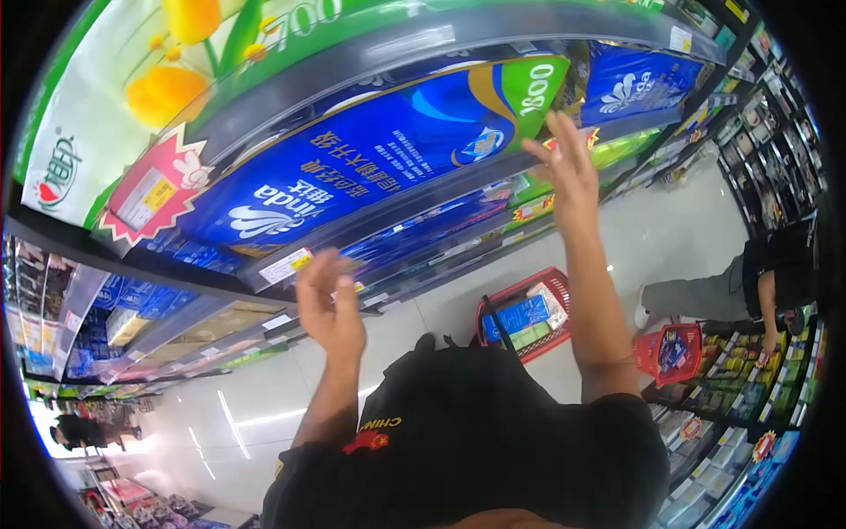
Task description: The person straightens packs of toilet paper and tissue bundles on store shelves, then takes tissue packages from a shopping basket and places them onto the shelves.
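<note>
A large blue pack of Vinda tissue (361, 167) with a green end marked 1800 lies along a shelf in front of me. My right hand (571, 172) is raised by the green end, fingers apart and holding nothing. Whether its fingertips touch the pack I cannot tell. Lower down, near the pack's left end and the shelf's price label (286, 267), my left hand (330, 304) is held up with thumb and fingers apart. Nothing shows in it.
A red basket (564, 300) with blue and green packs stands on the floor by me. At the right, a person (705, 286) stands near another red basket (679, 353) and stocked shelves. Overhead hangs a green-and-white pack (97, 106); a pink price sign (154, 189) sticks out.
</note>
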The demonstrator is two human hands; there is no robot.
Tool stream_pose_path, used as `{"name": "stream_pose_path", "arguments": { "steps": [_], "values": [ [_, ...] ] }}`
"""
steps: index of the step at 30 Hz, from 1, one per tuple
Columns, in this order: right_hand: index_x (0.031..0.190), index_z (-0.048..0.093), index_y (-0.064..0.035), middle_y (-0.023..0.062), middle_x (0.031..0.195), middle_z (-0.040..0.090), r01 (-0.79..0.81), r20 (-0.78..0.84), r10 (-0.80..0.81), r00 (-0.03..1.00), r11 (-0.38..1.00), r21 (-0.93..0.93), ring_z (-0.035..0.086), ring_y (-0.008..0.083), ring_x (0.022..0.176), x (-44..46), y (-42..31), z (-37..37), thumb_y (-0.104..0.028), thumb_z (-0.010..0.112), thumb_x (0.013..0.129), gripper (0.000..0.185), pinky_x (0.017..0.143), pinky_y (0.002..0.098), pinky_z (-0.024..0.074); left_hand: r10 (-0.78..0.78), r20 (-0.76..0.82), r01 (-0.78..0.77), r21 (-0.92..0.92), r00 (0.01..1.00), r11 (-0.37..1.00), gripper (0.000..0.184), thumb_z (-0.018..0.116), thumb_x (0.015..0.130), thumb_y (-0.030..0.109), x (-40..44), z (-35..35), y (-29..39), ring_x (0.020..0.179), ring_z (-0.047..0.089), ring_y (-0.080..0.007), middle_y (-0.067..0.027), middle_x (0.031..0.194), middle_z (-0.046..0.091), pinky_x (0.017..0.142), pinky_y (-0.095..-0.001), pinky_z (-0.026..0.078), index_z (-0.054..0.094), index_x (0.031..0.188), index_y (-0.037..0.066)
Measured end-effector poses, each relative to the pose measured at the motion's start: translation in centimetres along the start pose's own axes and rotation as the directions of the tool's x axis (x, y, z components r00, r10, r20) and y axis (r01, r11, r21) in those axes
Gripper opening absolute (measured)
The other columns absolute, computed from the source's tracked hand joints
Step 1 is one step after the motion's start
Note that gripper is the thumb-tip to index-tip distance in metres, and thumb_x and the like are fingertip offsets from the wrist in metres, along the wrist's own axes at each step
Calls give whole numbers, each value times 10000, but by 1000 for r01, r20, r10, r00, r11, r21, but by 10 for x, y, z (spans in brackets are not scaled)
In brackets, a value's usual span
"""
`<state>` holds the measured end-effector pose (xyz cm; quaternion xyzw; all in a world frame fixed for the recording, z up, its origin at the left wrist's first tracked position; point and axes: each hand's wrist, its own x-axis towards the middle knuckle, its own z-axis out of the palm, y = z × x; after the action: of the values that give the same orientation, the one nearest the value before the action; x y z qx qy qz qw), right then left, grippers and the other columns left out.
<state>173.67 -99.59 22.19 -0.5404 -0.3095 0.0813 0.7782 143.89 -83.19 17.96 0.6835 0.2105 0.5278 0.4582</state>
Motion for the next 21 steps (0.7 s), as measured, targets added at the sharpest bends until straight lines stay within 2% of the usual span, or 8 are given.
{"name": "stream_pose_path", "arguments": {
  "steps": [2,4,8,9,10,12,15,21],
  "values": [
    [1414,445,10,164,1387,540,38,-127,-42,991,999,-34,667,262,1061,-29,19,-6,-155,525,983,468,748,286,522,-163,120,164,-4,979,986,299,615,914,48,-23,9,-9,961,646,-183,-114,1163,624,852,-328,507,598,1210,16],
    [1364,489,13,124,1287,596,-69,-217,56,975,996,-52,669,233,1019,-66,46,-21,-162,524,987,417,738,285,520,-343,251,340,55,905,939,289,639,907,70,-46,16,-18,934,654,-168,-96,1114,650,817,-333,519,615,1193,32],
    [1341,515,-9,47,1062,634,-537,-251,491,834,827,-166,618,130,911,-163,126,-62,-259,615,961,465,750,269,507,-518,530,450,264,671,853,319,661,909,157,-88,31,-63,931,665,-189,-104,1084,666,780,-341,531,608,1200,37],
    [1355,502,-4,37,1028,626,-509,-225,461,859,820,-263,589,120,929,-202,165,-79,-294,641,947,519,800,262,499,-553,571,439,339,607,832,331,663,908,181,-99,33,-76,926,673,-204,-117,1094,665,777,-344,534,607,1199,34],
    [1381,472,2,103,1123,629,-648,-108,648,754,706,-287,600,178,1042,-235,183,-96,-331,654,931,589,882,310,497,-585,604,416,412,541,810,344,665,907,206,-110,35,-89,922,681,-219,-130,1104,664,774,-348,537,606,1198,31],
    [1414,439,-21,196,1245,590,-552,-62,630,774,623,-555,588,272,1154,-283,171,-89,-410,674,895,690,944,391,485,-578,670,273,512,466,814,380,669,897,249,-137,30,-126,910,692,-243,-152,1122,658,791,-364,539,605,1207,37],
    [1435,422,-57,250,1324,528,-295,111,665,739,467,-833,536,367,1229,-325,162,-93,-485,698,835,786,990,471,458,-626,711,143,617,321,774,447,688,870,303,-154,27,-136,893,705,-262,-177,1148,650,821,-388,538,606,1231,53],
    [1410,462,-117,196,1324,556,-468,-35,765,644,357,-809,566,383,1192,-324,146,-104,-480,673,826,719,952,504,480,-643,759,-34,649,102,760,485,689,861,340,-167,39,-171,903,702,-268,-178,1155,656,829,-396,530,604,1242,52]
  ]
}}
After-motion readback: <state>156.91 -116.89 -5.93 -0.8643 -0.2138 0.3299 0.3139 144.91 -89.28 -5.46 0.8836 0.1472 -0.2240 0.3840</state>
